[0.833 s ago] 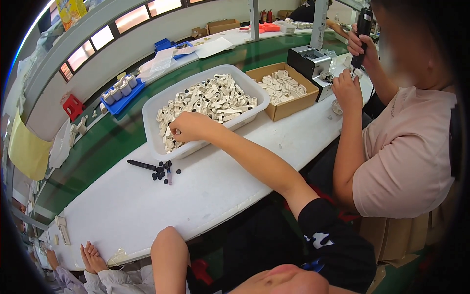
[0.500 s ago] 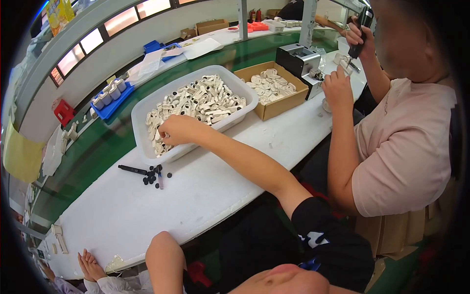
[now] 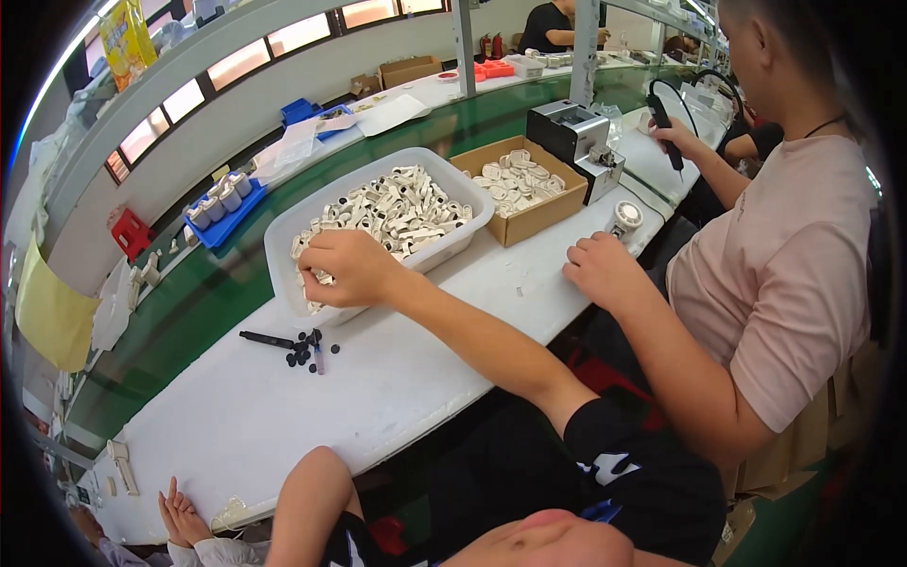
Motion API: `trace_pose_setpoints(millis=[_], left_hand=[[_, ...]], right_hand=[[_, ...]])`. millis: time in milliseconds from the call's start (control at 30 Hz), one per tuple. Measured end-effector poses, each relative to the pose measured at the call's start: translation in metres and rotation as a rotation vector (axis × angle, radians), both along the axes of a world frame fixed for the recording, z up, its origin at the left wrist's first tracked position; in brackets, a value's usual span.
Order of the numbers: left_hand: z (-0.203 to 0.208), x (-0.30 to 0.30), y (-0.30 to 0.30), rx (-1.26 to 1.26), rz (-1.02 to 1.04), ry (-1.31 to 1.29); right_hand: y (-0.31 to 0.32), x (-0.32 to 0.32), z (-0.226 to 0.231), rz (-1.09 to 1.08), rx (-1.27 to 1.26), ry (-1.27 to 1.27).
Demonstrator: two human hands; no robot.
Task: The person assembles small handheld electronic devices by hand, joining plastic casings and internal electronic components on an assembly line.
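Observation:
My right arm reaches across the white table (image 3: 217, 406) to a white plastic tub (image 3: 472, 227). Inside the tub lies a heap of small cream plastic parts (image 3: 397, 203), some with dark round ends. Over the tub's near left end, my right hand (image 3: 351, 269) is closed in a pinch. Whatever its fingertips may hold cannot be made out. Only the bent elbow of my left arm shows at the lower edge; the left hand is out of sight. In front of the tub are several black discs (image 3: 300, 357), a black pen-like tool (image 3: 266, 338) and a small clear-handled tool (image 3: 318, 359).
A cardboard box (image 3: 543, 215) of cream parts stands beside the tub, near a black and silver machine (image 3: 576, 142). To the right, a co-worker holds a black power screwdriver (image 3: 665, 132). A blue tray (image 3: 227, 210) sits across the green belt (image 3: 194, 283). Another person's hands rest lower left.
My right hand has lifted slightly from the parts, its fingers pinched. The co-worker has lowered the screwdriver and drawn the other hand down to the table; a round white device now shows there.

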State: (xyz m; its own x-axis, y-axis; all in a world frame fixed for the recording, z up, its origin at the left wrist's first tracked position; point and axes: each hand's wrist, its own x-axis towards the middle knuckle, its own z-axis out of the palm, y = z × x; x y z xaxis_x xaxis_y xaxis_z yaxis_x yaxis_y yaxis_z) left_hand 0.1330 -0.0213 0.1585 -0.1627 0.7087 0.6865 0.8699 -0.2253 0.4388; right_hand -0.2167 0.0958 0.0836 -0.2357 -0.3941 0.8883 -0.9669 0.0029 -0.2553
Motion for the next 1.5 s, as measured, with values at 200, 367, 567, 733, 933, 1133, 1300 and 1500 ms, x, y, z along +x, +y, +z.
trace_pose_setpoints(millis=[200,367,567,733,933,1133,1300,1500], left_hand=[[0.077,-0.115,0.032,-0.311,-0.094,0.269],[0.052,-0.173,0.093,-0.320,0.548,-0.030],[-0.028,-0.295,0.164,-0.331,0.719,0.160],[-0.063,-0.338,0.168,-0.705,0.637,0.267],[-0.079,-0.319,0.124,-0.810,0.768,-0.037],[-0.075,-0.260,0.081,-0.481,1.042,-0.216],[-0.064,-0.192,0.029,-0.296,1.181,-0.529],[-0.120,-0.167,0.013,0.113,1.212,-0.654]], right_hand=[[0.079,0.114,-0.032,0.089,-0.317,-0.538],[0.158,0.172,-0.102,0.015,-0.232,-0.862],[0.185,0.230,-0.128,0.175,0.042,-0.852],[0.193,0.249,-0.127,0.279,0.111,-0.933],[0.189,0.248,-0.124,0.296,0.092,-1.035],[0.191,0.237,-0.114,0.411,-0.004,-1.108],[0.203,0.198,-0.083,0.040,-0.205,-0.854],[0.164,0.114,-0.044,-0.369,0.352,-0.776]])
